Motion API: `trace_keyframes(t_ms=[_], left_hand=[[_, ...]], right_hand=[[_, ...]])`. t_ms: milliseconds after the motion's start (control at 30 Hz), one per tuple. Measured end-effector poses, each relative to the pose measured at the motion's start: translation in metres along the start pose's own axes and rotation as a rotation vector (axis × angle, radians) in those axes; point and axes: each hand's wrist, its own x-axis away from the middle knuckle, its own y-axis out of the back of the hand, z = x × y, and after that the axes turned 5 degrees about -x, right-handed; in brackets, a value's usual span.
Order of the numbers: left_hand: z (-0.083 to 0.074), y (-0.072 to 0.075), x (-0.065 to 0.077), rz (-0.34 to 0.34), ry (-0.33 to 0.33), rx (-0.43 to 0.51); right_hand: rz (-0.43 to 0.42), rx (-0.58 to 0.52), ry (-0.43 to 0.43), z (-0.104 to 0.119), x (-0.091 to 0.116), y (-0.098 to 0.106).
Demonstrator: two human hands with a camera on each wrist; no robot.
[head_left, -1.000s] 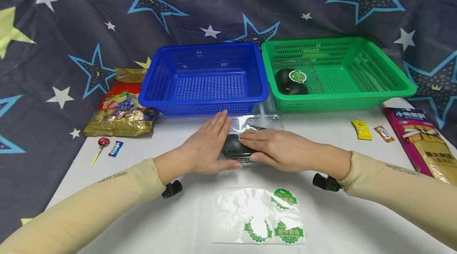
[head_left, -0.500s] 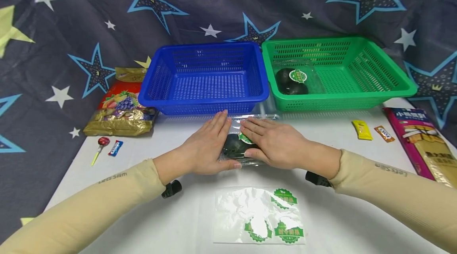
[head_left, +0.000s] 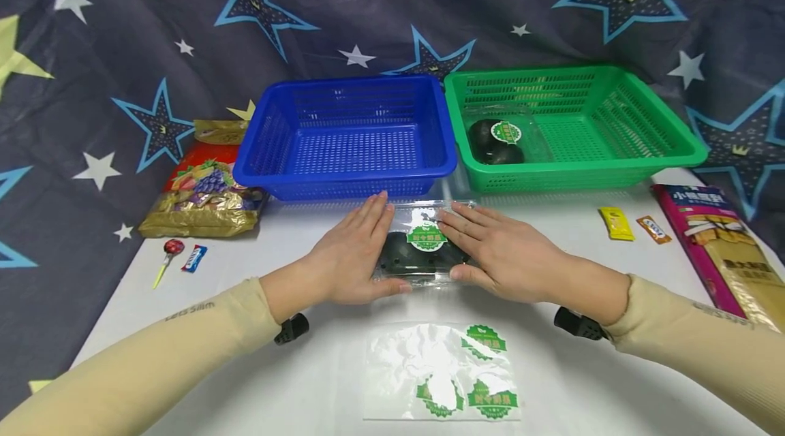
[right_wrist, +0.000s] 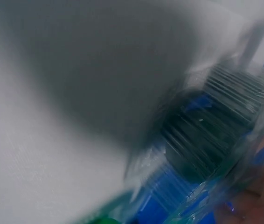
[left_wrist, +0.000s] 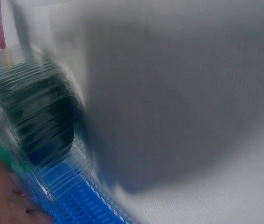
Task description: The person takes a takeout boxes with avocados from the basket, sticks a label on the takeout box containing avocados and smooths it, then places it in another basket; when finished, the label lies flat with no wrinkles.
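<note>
A clear plastic clamshell box (head_left: 398,221) lies on the white table with dark, rounded things inside. A round green label (head_left: 427,237) sits on its lid. My left hand (head_left: 346,255) rests along the box's left side, its fingers straight and pointing away. On the right end of the lid lies my right hand (head_left: 505,252), fingers extended. Both wrist views show the ribbed side of the clamshell box (left_wrist: 38,107) with a dark thing behind the plastic. Nearer the front is a sheet of green stickers (head_left: 392,375).
Behind the box stand a blue basket (head_left: 343,180) and a green basket (head_left: 582,167); the green one holds another labelled clamshell box (head_left: 540,139). A candy bag (head_left: 202,197), lollipop (head_left: 173,247) and small sweet (head_left: 194,259) lie left. Two small packets and a magenta package (head_left: 693,238) lie right.
My right hand has slid from over the label, up and then right to the end of the lid, uncovering the label. My left hand has stayed on the box.
</note>
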Motion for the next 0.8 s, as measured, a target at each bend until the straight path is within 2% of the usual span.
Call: trace_keyframes(t_ms=[300,467,567,800], left_hand=[[-0.001,-0.001,0.000,0.002,0.008,-0.001],[0.001,-0.002,0.001,-0.006,-0.001,0.019],[0.002,-0.001,0.001,-0.002,-0.006,0.029],[0.002,-0.001,0.002,0.017,-0.011,0.048]], right_hand=[[-0.052,-0.089,0.083,0.010,0.008,-0.002],[-0.052,-0.153,0.127,0.018,-0.003,-0.004],[-0.033,-0.175,0.116,0.022,-0.014,-0.006],[0.012,-0.188,0.015,0.031,-0.037,-0.009]])
